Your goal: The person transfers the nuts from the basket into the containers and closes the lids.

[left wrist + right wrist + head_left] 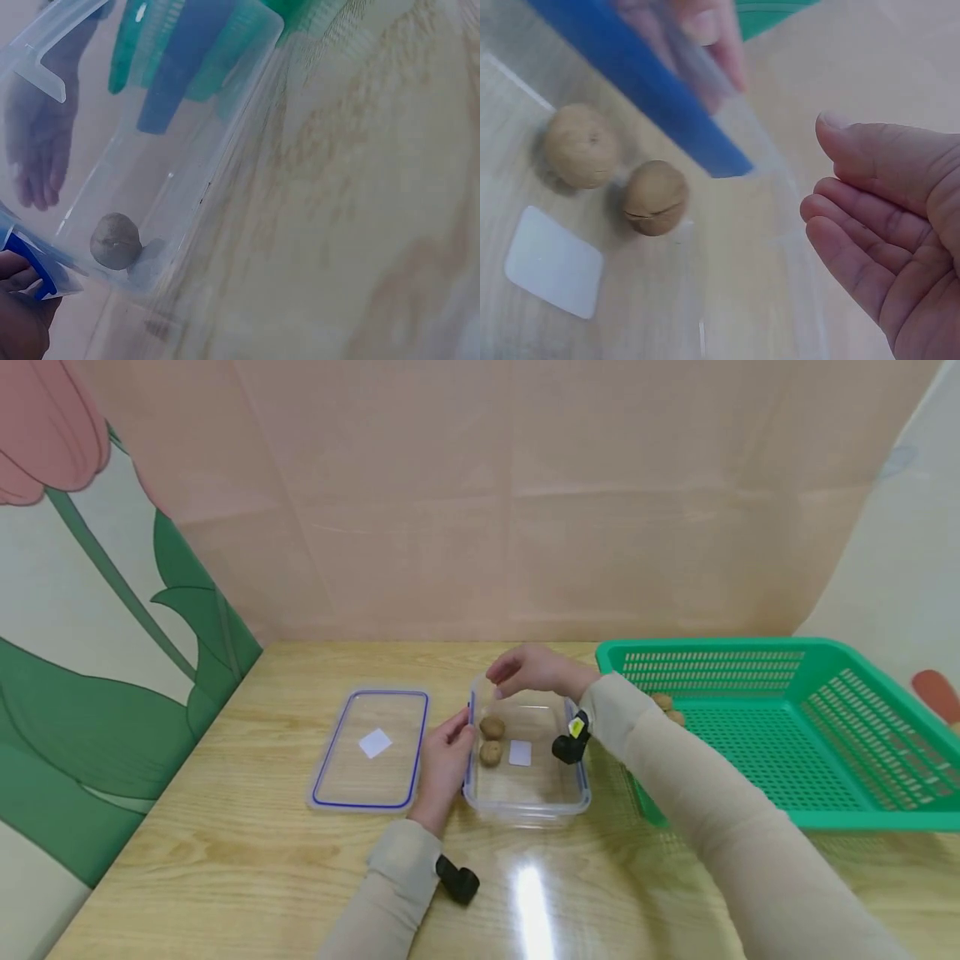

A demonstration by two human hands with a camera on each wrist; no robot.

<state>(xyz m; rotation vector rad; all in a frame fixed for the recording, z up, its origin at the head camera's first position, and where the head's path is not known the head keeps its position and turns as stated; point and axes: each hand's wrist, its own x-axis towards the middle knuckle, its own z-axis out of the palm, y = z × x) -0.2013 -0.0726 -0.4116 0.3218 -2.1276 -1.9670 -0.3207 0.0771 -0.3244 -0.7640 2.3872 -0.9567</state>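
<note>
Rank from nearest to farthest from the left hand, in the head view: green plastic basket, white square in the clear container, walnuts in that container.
1. Walnuts: right of the left hand, by the left wall of the clear container.
2. White square: right of the walnuts.
3. Green plastic basket: right of the container.

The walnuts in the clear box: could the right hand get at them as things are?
Probably yes. The right hand looks empty and hovers near the far end of the open clear box; the lid lies aside, and nothing seems to cover the walnuts.
</note>
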